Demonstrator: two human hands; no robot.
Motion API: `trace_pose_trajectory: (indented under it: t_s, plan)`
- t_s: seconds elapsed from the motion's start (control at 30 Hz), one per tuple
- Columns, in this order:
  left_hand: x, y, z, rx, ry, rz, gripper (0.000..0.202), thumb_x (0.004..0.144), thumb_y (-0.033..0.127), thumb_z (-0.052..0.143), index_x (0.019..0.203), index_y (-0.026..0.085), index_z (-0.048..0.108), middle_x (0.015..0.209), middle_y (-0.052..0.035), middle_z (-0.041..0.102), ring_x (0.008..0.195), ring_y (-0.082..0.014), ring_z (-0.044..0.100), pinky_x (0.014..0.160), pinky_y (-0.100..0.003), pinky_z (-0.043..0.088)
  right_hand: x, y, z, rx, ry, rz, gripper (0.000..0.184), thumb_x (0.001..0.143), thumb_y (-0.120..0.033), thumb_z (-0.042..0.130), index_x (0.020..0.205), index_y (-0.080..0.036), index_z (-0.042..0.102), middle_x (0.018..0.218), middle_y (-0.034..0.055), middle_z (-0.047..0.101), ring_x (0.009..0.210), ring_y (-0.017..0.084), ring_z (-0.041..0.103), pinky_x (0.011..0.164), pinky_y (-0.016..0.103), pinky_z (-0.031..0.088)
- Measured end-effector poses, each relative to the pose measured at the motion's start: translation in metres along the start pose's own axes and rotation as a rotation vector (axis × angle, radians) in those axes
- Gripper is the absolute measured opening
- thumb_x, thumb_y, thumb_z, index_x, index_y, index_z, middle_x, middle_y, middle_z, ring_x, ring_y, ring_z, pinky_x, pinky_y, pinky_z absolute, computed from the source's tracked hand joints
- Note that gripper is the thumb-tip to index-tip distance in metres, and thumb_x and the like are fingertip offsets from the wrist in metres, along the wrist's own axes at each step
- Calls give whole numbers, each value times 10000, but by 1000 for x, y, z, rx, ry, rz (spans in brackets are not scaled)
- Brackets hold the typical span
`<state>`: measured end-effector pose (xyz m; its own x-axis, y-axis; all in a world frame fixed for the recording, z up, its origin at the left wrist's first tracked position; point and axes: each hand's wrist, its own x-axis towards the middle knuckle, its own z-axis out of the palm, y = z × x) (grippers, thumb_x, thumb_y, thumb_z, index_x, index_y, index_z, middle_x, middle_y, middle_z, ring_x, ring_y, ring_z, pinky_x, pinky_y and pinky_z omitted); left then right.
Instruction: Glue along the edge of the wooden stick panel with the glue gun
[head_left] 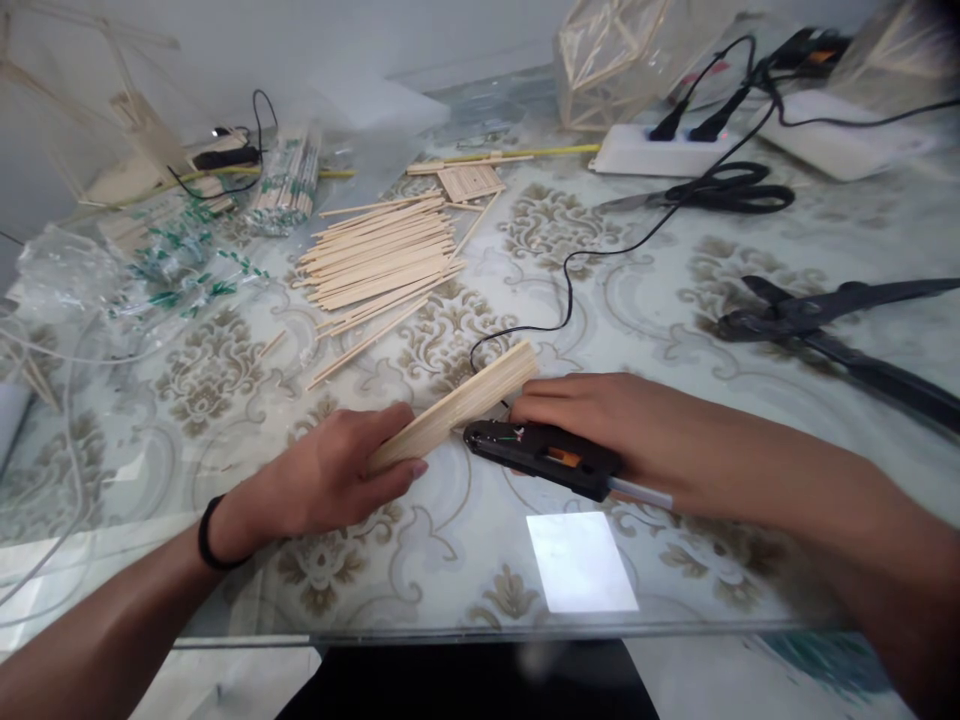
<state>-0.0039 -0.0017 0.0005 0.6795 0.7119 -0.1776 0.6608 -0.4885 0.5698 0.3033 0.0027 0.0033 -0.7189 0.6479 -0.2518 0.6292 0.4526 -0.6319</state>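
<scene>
My left hand (352,465) is closed around one end of a flat panel of pale wooden sticks (457,405), which slants up to the right above the table. In my right hand (570,410) is a black hot glue gun (544,455), its nozzle at the panel's lower edge. A clear glue stick (641,492) pokes out of the gun's rear. My right fingers are partly hidden behind the gun. Beyond my hands lies a spread pile of loose wooden sticks (386,250), with a small stick panel (471,182) behind it.
Black scissors (720,190) and large black cutters (840,320) lie at the right. The gun's cord runs toward a white power strip (664,150). Bundled sticks (285,185) and plastic wrappers (180,260) lie at the left. A stick frame (611,60) stands at the back.
</scene>
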Motion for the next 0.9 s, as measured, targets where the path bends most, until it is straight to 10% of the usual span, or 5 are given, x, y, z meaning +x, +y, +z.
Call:
trace_pose_trajectory:
  t_s: [0.9]
  plan:
    - [0, -1, 0, 4, 2, 10, 248, 1004, 387, 557, 858, 214, 455, 664, 70, 480, 557, -79, 411, 580, -253, 305, -3, 1, -1, -18, -23, 69, 407, 955, -467, 379, 1165, -224, 630, 1305, 8, 582, 1088, 31, 600, 941, 154, 448]
